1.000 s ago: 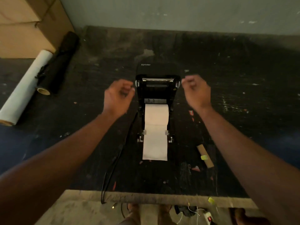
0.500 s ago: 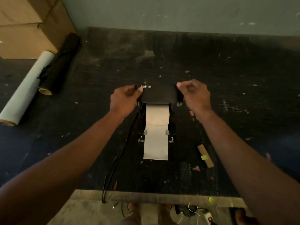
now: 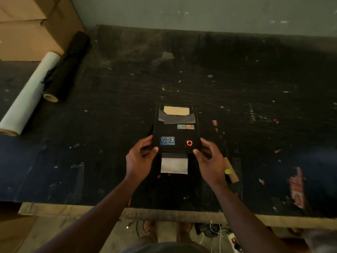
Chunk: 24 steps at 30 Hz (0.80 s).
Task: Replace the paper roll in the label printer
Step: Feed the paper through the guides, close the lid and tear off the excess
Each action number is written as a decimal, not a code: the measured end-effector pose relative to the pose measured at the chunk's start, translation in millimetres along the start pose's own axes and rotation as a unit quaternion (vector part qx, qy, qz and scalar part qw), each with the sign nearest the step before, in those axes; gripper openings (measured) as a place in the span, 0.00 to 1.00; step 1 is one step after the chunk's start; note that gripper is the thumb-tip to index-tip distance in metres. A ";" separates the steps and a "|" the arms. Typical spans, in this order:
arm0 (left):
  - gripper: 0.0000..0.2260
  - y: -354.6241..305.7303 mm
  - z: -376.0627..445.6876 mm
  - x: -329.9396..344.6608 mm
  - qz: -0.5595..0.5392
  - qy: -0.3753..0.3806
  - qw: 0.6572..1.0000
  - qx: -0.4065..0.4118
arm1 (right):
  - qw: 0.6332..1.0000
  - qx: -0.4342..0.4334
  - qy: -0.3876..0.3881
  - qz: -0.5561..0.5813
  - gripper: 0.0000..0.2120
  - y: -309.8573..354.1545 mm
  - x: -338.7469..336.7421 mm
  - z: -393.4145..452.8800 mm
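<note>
At the table's near edge, the left hand and right hand flank the printer's front corners, fingers half curled and thumbs pressing the lid, probably to seat it. A paper strip pokes from the front slot, which suggests the roll sits inside, though the lid hides it. A bare core lies just right of the right hand. A ring light glows red. Far left, two rolls lie by boxes; the gloom blurs the lid's stickers.
</note>
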<state>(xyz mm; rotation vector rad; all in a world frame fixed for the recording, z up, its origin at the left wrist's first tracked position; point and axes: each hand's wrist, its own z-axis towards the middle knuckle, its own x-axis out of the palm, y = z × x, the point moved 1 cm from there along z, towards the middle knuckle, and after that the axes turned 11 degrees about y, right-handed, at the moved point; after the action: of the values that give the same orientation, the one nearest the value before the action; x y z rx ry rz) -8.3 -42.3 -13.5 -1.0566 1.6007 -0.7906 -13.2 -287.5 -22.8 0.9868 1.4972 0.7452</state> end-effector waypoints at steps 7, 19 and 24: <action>0.23 14.3 2.7 1.5 0.020 0.012 1.000 0.018 | 1.000 0.008 0.025 0.014 0.24 -8.6 0.5 -0.3; 0.21 20.9 6.3 -0.2 0.016 0.019 0.999 0.028 | 0.998 -0.006 0.028 0.055 0.22 -13.0 2.5 2.9; 0.22 21.0 6.5 2.2 0.015 0.016 1.000 0.023 | 0.998 -0.004 0.024 0.058 0.22 -15.0 3.0 3.6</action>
<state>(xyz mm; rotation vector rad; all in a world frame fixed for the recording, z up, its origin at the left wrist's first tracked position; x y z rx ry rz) -7.5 -35.8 -34.7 -0.9909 1.6137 -0.8233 -12.4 -291.7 -37.9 1.0629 1.4864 0.8633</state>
